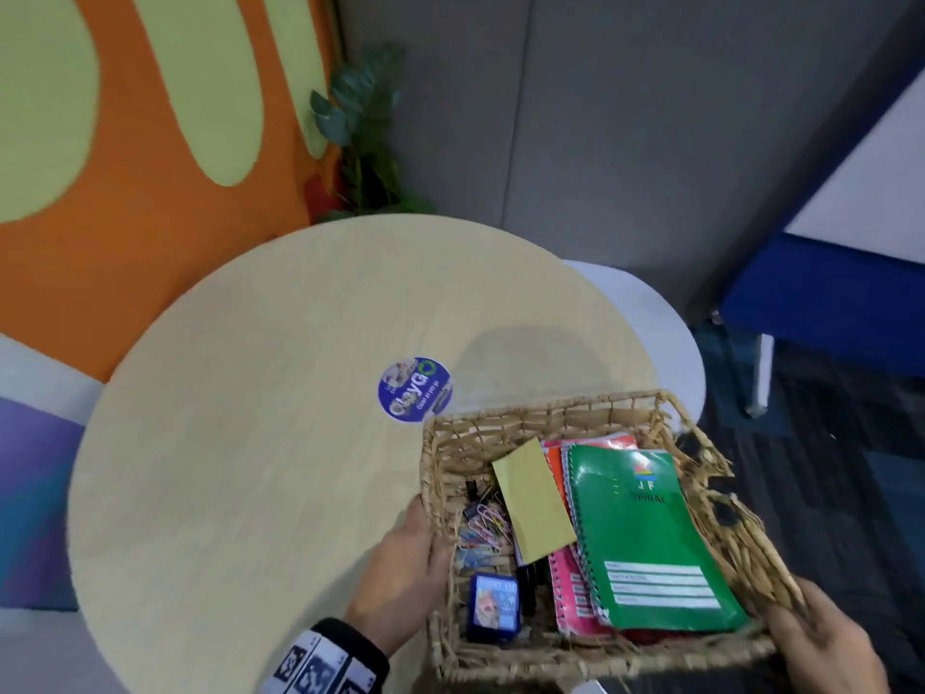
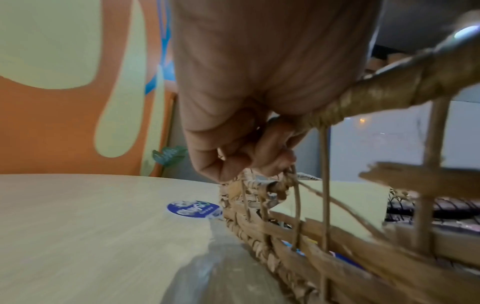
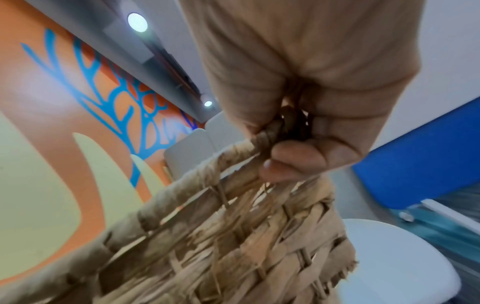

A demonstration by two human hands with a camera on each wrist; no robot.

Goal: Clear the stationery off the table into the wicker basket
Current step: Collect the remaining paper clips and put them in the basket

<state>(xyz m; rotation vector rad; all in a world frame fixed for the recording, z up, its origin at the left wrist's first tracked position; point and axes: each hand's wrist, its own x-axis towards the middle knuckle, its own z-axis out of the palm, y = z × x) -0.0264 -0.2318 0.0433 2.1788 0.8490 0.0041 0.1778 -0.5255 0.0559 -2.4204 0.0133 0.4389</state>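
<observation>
Hands grip a rectangular woven wicker basket by its two sides: the left hand has its fingers curled round the left rim, and the right hand is clamped on the frayed right rim at the near corner, thumb pressed over the weave. Inside the basket, nearest, lies a small dark-blue plastic box; beside it to the right a green spiral notebook rests on a pink spiral notebook, with a yellow paper envelope and coloured paper clips to the left. The basket sits over the near right edge of the round pale-wood table. Just beyond its far left corner a round blue sticker lies on the tabletop. Farther off, a green potted plant stands against the orange and green wall.
</observation>
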